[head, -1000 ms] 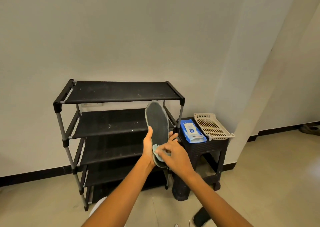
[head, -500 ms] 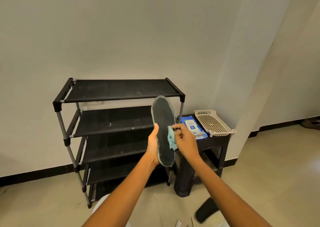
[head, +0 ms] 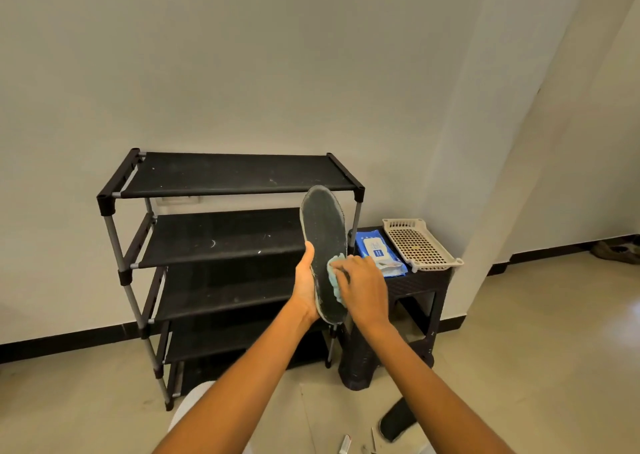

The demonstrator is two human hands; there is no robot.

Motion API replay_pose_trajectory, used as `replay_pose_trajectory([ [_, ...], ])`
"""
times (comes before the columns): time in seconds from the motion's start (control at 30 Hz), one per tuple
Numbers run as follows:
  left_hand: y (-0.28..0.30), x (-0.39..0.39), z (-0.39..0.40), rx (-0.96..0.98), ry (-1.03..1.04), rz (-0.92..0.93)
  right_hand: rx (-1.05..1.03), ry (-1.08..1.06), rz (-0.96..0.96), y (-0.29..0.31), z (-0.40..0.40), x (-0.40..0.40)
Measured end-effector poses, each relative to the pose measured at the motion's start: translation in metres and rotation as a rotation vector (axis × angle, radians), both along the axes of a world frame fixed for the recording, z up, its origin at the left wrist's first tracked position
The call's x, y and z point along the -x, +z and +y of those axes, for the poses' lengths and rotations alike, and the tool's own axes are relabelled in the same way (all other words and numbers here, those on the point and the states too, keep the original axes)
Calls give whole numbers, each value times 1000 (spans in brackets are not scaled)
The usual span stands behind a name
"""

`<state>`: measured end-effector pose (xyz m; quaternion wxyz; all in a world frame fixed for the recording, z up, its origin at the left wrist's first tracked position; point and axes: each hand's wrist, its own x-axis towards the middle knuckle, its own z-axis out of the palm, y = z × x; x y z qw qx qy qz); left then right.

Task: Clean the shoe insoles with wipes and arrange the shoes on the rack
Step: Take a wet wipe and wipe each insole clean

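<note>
A: Where is the insole (head: 325,245) now?

B: Centre of the frame, upright in front of the rack (head: 221,176), toe end up. The left hand (head: 305,283) grips its lower half from the left, thumb along the edge and the other fingers hidden behind.

A: And the wipe (head: 334,277)?

B: Bunched pale green under the right hand (head: 362,285), whose curled fingers press it to the dark face of the insole. Half a second ago it sat a little higher on the face; a second ago it was down at the heel. So the wipe is travelling up and down.

A: Meaning for the job?

B: I judge the wiping of this insole is midway, not finished. The rack shelves hold no shoes yet.

A: Anything else nearby?

B: Right of centre, a dark stool (head: 415,283) carries a blue pack of wipes (head: 379,252) and a cream basket (head: 420,245) beside it. At lower right, another dark insole (head: 396,424) lies on the floor, likely next.
</note>
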<state>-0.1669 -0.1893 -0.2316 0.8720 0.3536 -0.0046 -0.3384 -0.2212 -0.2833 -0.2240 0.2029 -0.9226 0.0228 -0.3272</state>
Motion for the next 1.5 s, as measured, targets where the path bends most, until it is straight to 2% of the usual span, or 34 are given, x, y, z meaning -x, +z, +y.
replay_pose_trajectory([
  [0.1, 1, -5, 6, 65, -7, 54, -61, 163, 0, -8, 20, 9],
  [0.17, -3, -9, 11, 65, 3, 77, 7, 251, 14, -12, 19, 22],
  [0.23, -8, -7, 11, 51, -14, 69, 110, 211, -9, -13, 4, 19],
  [0.33, -5, 3, 3, -23, -5, 13, -130, 39, 70, -6, -3, 8],
  [0.4, 2, 6, 0, -2, -15, 23, -219, 63, 80, -3, 9, 4],
  [0.53, 6, -6, 5, 73, 24, 87, -130, 256, 115, -10, 15, 19],
  [0.6, 3, -8, 5, 88, 1, 87, -18, 196, 108, -11, 1, 20],
  [0.63, 4, -5, 4, 89, -10, 81, -36, 130, 109, -10, -6, 18],
  [0.77, 8, 1, -5, 78, -15, 62, -301, -25, 170, -7, -3, 7],
  [0.97, 22, -5, -4, 69, 1, 88, -616, 99, 203, -7, 5, 5],
  [1.07, 25, -4, -3, 85, 9, 87, -499, 164, 196, -4, 2, 4],
  [1.2, 28, 19, -13, 88, -17, 39, -509, 1, 112, 5, -12, -5],
  [1.3, 31, 30, -20, 102, -35, 50, -223, -125, 44, 4, -16, -6],
  [1.43, 25, 19, -10, 147, -8, 125, 47, 113, -53, -13, -8, 18],
  [1.5, 21, 20, -8, 126, -27, 126, 154, 155, -60, -17, -16, 21],
])
